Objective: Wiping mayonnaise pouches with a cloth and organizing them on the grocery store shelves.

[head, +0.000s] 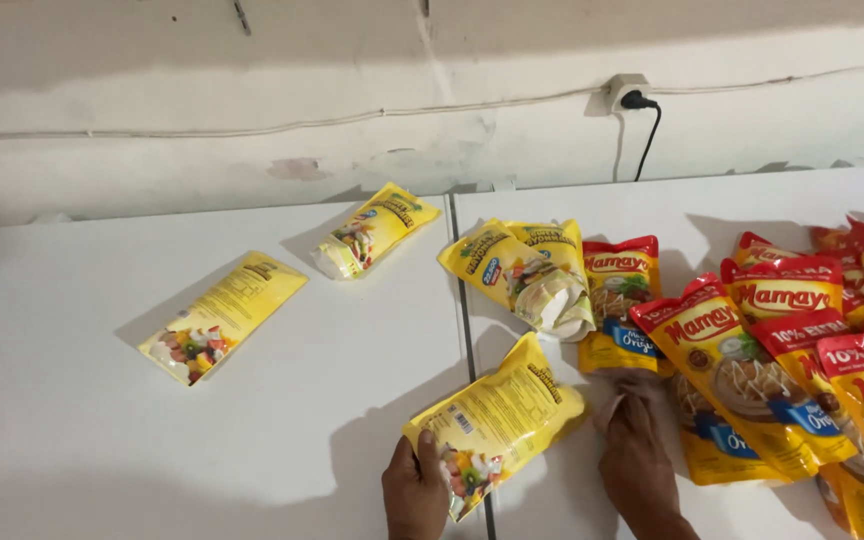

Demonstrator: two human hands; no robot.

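Presently, a yellow pouch (497,425) lying across the seam of the white tables (72,420) is pinched at its lower corner by the left hand (415,492). The right hand (636,450) is laid flat, holding nothing, against the red-topped pouches (742,385); that overlapping heap could be nudged askew.

Bottom centre, the left hand (414,492) grips a sauce pouch (497,420) lying on the table (72,440). Just right, the right hand (637,450) touches the overlapping pouch pile (772,370). Two single pouches (224,315) lie upper left.
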